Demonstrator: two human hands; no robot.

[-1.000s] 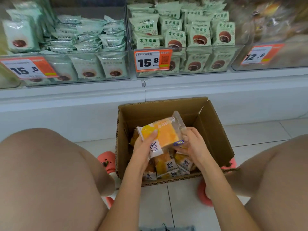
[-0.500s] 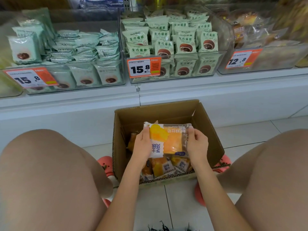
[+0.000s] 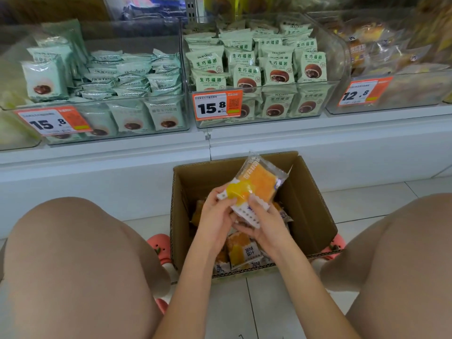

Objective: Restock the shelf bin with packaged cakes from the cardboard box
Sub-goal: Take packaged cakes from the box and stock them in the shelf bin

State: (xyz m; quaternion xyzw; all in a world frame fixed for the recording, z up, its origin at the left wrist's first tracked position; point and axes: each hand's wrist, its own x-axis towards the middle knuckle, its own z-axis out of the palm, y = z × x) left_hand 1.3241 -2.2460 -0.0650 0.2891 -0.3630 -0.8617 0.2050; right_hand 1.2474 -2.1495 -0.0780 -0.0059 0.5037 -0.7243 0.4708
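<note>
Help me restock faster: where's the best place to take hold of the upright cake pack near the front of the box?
Pinch the cake pack by its upper sealed edge, coming straight down from above. It stands on end among the other packs, and the cardboard box walls block any sideways approach.

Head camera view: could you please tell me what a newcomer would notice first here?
Probably the bright orange packaged cake at centre, held by both the left hand and right hand above the open cardboard box on the floor. Next, the orange price tags on the clear shelf bins of green packets above.
</note>
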